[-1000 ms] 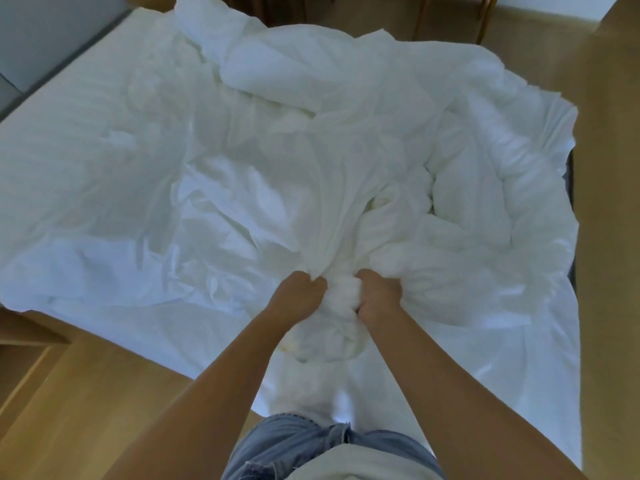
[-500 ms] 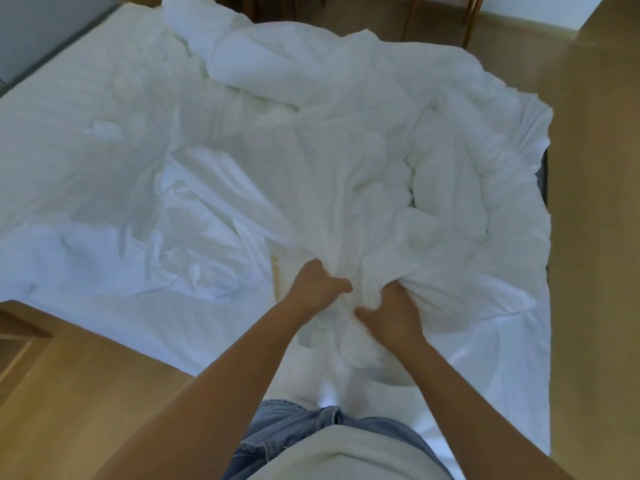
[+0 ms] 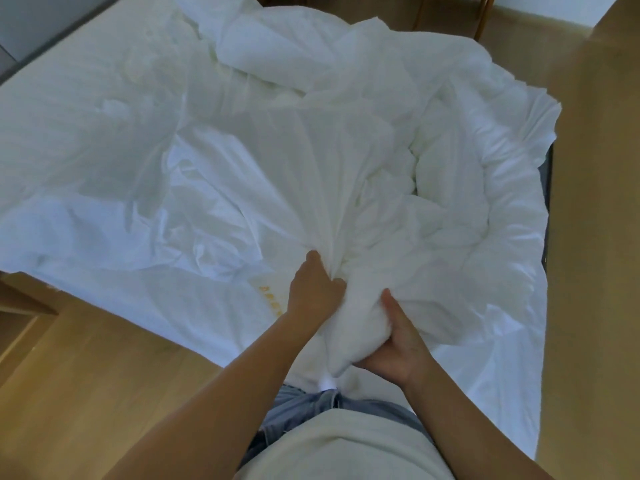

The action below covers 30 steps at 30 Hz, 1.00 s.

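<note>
Left grip: the left grip [image 3: 317, 292] is knuckles up, its fingers curled tight into a gathered bunch of the white duvet [image 3: 346, 188]; it holds that cloth fast.
Right grip: the right grip [image 3: 398, 344] is turned palm up, just beside the left grip and a little nearer the person's body. Its thumb [image 3: 388, 301] lies over a thick wad [image 3: 356, 327] of the same duvet, and the fingers go under it, out of sight.
Duvet: it lies heaped on the bed [image 3: 52, 109], and one part of it is in both grips. Taut folds fan out from the left grip towards the far end of the bed. Puffy rolls are piled beyond the right grip and out to its right.
Wad: it sits between the two grips and touches both.
Thinner cloth: out to the left of the left grip the fabric lies flatter, in sharp creases.
Yellow marking [image 3: 270, 299]: a short row of yellow marks shows on the white cloth just left of the left grip; what they say cannot be read.
Floor [image 3: 104, 375]: pale wood, below and to the left of the left forearm.
Clothing: blue jeans [image 3: 311, 407] and a light top [image 3: 346, 448] show between the forearms, nearer than both grips.
Wooden panel [image 3: 595, 237]: it stands well to the right of the right grip, past the bed's edge.
Chair legs [image 3: 481, 15]: wooden, far beyond both grips at the head of the view.
</note>
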Tool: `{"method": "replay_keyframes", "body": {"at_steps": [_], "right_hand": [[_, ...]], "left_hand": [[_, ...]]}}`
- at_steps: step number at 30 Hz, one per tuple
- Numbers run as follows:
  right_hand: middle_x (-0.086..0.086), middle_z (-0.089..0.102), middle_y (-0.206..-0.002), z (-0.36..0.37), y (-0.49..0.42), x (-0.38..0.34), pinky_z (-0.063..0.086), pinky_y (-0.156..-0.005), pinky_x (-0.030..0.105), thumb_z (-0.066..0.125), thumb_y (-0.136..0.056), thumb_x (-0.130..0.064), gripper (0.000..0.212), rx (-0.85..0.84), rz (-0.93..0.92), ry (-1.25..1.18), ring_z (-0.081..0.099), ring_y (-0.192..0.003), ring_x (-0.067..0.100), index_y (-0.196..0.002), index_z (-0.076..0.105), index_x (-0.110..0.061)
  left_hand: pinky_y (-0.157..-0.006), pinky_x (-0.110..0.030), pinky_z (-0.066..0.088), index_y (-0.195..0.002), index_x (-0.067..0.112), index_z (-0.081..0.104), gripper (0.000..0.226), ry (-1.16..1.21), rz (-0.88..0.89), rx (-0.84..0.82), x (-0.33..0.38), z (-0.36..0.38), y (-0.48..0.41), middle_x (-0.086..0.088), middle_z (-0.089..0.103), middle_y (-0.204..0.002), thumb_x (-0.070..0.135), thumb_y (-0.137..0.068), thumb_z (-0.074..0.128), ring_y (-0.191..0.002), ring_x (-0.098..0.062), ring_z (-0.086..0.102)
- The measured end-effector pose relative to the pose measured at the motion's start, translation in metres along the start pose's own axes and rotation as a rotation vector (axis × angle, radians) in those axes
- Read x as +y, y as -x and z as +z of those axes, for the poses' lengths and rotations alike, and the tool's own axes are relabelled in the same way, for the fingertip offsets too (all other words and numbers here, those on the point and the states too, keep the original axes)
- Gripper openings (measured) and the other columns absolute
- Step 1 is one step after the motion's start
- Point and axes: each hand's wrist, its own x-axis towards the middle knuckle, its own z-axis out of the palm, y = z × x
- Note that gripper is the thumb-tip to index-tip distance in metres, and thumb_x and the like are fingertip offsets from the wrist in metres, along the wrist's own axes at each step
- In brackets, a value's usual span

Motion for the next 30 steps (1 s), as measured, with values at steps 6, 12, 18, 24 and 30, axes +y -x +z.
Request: {"method": "replay_keyframes", "body": {"at_steps": [6,12,18,24,30], "right_hand": [[0.015,0.068,-0.111,0.028,-0.013,-0.008,0.055,-0.073,0.036,0.068,-0.08,-0.012,0.046,0.254,-0.262,0.249,0.067,-0.092,0.024,-0.124,0.059,0.0],[0.011,0.064,-0.12,0.069,-0.049,-0.029,0.051,-0.09,0.039,0.049,-0.097,-0.023,0.032,0.289,-0.376,0.36,0.062,-0.108,0.026,-0.124,0.057,-0.009],[0.01,0.069,-0.112,0.062,-0.055,0.0,0.051,-0.093,0.04,0.048,-0.097,-0.026,0.03,0.248,-0.312,0.557,0.065,-0.103,0.024,-0.117,0.063,-0.01],[0.01,0.067,-0.117,0.051,-0.053,-0.016,0.045,-0.102,0.043,0.048,-0.095,-0.03,0.037,0.215,-0.343,0.684,0.063,-0.11,0.023,-0.122,0.061,-0.008],[0.007,0.071,-0.104,0.058,-0.052,-0.028,0.053,-0.071,0.032,0.038,-0.098,-0.046,0.038,0.215,-0.225,0.934,0.068,-0.085,0.02,-0.114,0.061,-0.022]], "left_hand": [[-0.07,-0.03,0.033,-0.114,0.002,0.04,0.037,-0.174,0.151,0.091,0.001,-0.014,0.001,-0.013,0.055,-0.1,0.022,-0.086,0.055,-0.092,-0.033,0.056],[-0.057,-0.022,0.035,-0.09,0.017,0.04,0.019,0.156,0.152,0.14,0.017,-0.027,0.009,0.005,0.051,-0.081,0.02,-0.083,0.057,-0.073,-0.016,0.052],[-0.072,-0.026,0.045,-0.107,0.012,0.047,0.019,0.381,-0.009,0.041,0.006,-0.036,0.0,0.0,0.058,-0.097,0.016,-0.088,0.052,-0.091,-0.02,0.057],[-0.069,-0.025,0.046,-0.112,0.016,0.046,0.031,0.575,-0.15,-0.07,0.009,-0.032,-0.006,0.002,0.058,-0.1,0.018,-0.085,0.059,-0.094,-0.018,0.058],[-0.089,-0.037,0.049,-0.109,0.012,0.05,0.021,0.517,0.004,0.016,0.022,-0.045,-0.019,-0.002,0.06,-0.107,0.016,-0.089,0.056,-0.1,-0.022,0.058]]}}
